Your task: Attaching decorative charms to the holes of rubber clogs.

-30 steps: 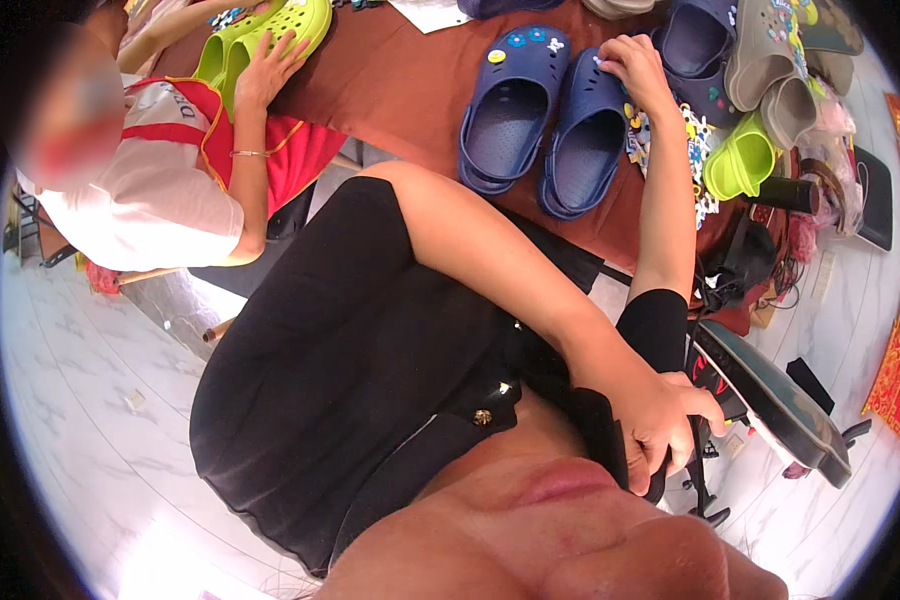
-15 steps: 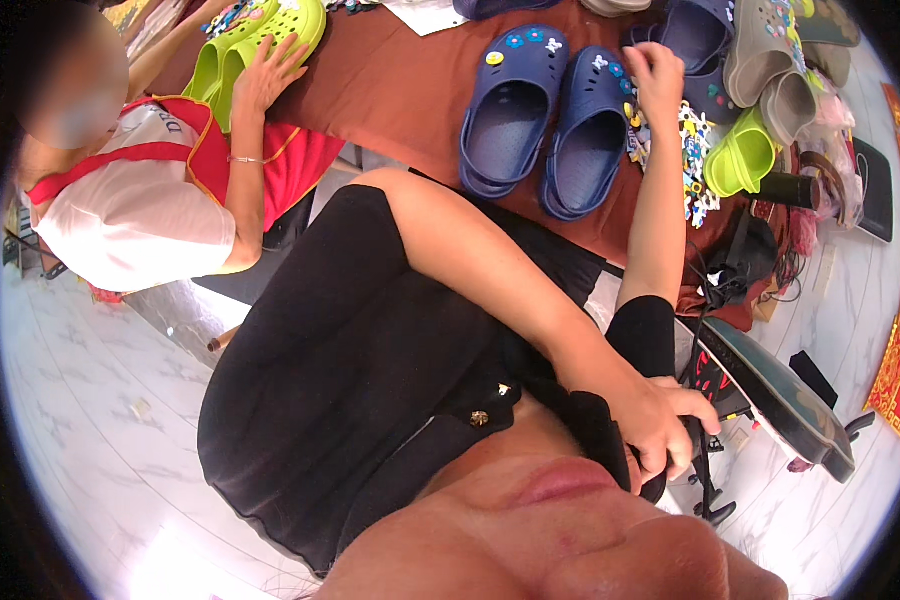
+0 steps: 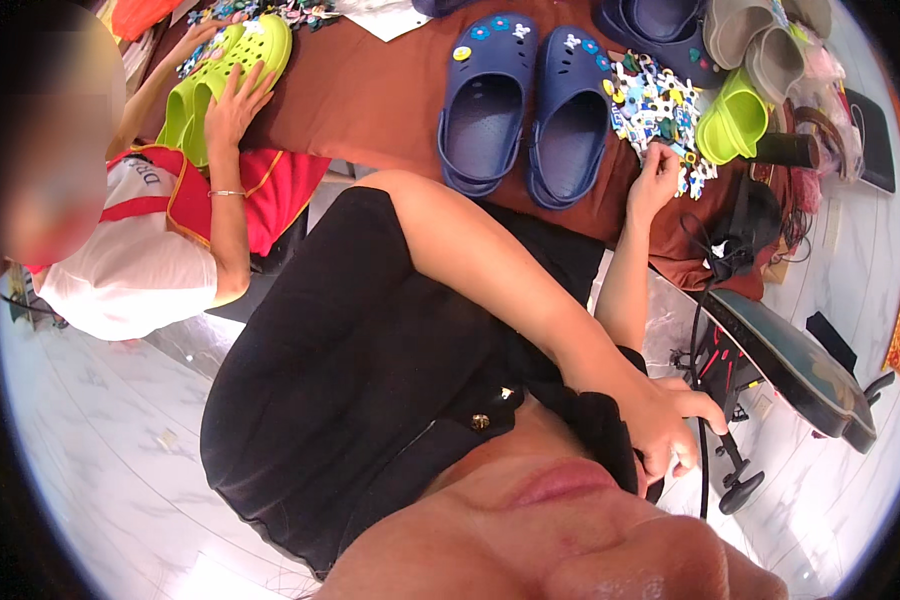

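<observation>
My right hand (image 3: 654, 182) is at the near edge of a pile of small colourful shoe charms (image 3: 660, 105), its fingers bent and drawn together. Whatever they may hold is too small to make out. Left of the pile lie two navy clogs (image 3: 485, 105), (image 3: 570, 120) side by side, toes away from me, with flower and cartoon charms fixed near the toes. My left arm crosses my body, and my left hand (image 3: 665, 425) rests by my right upper arm. Its fingers are loosely bent and apart, holding nothing visible.
At left, a co-worker's hands handle lime-green clogs (image 3: 210, 85) beside more charms (image 3: 300, 12). Grey clogs (image 3: 775, 60), a small lime clog (image 3: 732, 118) and another navy pair (image 3: 670, 40) crowd the right. A black cable and a chair (image 3: 790, 365) stand beside me.
My right hand has come from the toe of the right navy clog back toward me, to the near edge of the charm pile. My left hand stays by my arm. The view has shifted slightly.
</observation>
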Action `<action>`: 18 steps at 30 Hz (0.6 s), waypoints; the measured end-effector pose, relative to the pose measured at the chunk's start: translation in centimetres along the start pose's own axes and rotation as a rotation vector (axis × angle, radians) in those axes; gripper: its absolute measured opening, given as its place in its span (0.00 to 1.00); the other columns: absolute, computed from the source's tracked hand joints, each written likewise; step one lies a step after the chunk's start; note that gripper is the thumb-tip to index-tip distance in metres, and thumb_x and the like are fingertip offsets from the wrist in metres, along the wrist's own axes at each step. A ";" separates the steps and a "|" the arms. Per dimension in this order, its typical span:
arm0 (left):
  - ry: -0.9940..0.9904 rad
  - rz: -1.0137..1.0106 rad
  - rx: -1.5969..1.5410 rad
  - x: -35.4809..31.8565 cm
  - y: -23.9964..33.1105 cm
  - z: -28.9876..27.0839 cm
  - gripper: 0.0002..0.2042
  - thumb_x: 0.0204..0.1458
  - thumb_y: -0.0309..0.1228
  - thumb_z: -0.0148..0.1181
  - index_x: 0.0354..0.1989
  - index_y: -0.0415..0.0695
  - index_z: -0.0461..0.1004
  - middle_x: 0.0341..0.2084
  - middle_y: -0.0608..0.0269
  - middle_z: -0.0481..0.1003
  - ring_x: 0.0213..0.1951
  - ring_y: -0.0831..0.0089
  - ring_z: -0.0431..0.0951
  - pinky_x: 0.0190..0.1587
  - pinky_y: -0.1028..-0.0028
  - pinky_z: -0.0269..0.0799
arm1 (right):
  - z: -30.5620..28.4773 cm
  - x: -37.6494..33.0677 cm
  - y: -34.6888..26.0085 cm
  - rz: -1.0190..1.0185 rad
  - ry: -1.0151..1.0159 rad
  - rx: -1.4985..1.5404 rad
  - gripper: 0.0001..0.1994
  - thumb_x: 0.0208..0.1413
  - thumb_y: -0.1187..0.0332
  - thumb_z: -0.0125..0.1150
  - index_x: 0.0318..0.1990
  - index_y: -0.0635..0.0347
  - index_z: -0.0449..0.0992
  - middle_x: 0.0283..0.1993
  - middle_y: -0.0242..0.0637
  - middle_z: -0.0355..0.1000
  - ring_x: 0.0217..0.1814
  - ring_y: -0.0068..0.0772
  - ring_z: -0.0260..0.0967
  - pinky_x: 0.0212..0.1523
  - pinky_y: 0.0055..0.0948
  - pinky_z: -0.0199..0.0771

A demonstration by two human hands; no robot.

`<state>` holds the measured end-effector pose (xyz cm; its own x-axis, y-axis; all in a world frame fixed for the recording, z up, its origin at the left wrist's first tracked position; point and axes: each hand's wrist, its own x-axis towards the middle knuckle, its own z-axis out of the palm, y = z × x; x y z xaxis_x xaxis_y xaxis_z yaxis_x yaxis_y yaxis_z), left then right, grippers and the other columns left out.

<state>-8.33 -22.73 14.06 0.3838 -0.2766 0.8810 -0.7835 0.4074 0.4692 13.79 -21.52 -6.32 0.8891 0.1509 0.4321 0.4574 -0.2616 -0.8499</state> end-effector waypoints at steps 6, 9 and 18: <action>-0.011 -0.069 -0.017 0.1 0.5 -0.2 0.11 0.49 0.56 0.62 0.31 0.68 0.82 0.50 0.77 0.73 0.68 0.43 0.47 0.54 0.46 0.54 | 0.2 -0.4 -2.3 -0.265 0.083 -0.251 0.06 0.59 0.71 0.63 0.36 0.65 0.77 0.34 0.41 0.73 0.35 0.37 0.69 0.37 0.32 0.70; 0.021 -0.093 -0.026 0.3 1.0 -0.4 0.12 0.49 0.57 0.62 0.30 0.67 0.82 0.51 0.70 0.73 0.67 0.42 0.47 0.54 0.45 0.54 | 0.3 -0.5 -2.4 -0.240 0.135 -0.236 0.06 0.59 0.71 0.63 0.36 0.64 0.78 0.34 0.41 0.73 0.34 0.36 0.68 0.36 0.32 0.69; -0.037 -0.048 -0.029 0.3 1.1 -1.0 0.18 0.50 0.58 0.62 0.24 0.60 0.82 0.47 0.69 0.76 0.67 0.40 0.49 0.55 0.43 0.55 | 0.2 -0.5 -1.1 -0.073 0.178 -0.096 0.05 0.58 0.70 0.63 0.37 0.63 0.78 0.33 0.37 0.72 0.32 0.30 0.68 0.35 0.29 0.69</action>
<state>-8.59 -21.52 14.94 0.4022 -0.3284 0.8546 -0.7497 0.4178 0.5133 12.80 -21.14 -5.70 0.8382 0.0042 0.5454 0.5128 -0.3468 -0.7854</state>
